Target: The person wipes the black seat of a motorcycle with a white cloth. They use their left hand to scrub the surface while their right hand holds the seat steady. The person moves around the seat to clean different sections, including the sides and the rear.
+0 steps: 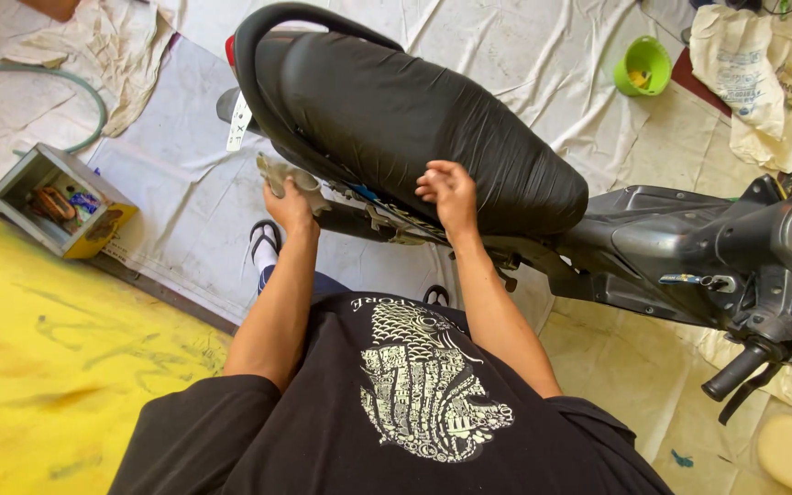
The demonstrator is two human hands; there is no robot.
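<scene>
The crumpled grey-white rag (284, 174) sits bunched in the closed fingers of the left hand (291, 207), pressed to the motorcycle's side frame below the wrinkled black vinyl seat (396, 119). The right hand (448, 192) rests half-curled and empty on the seat's edge; bracing there likely steadies firm, short wiping strokes.

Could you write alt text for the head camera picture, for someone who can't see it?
Seen from above, a person's left hand presses a crumpled rag to a motorcycle's side, below its black seat, while the right hand rests on the seat's edge. A green bowl and an open box sit on pale floor sheets.
</scene>
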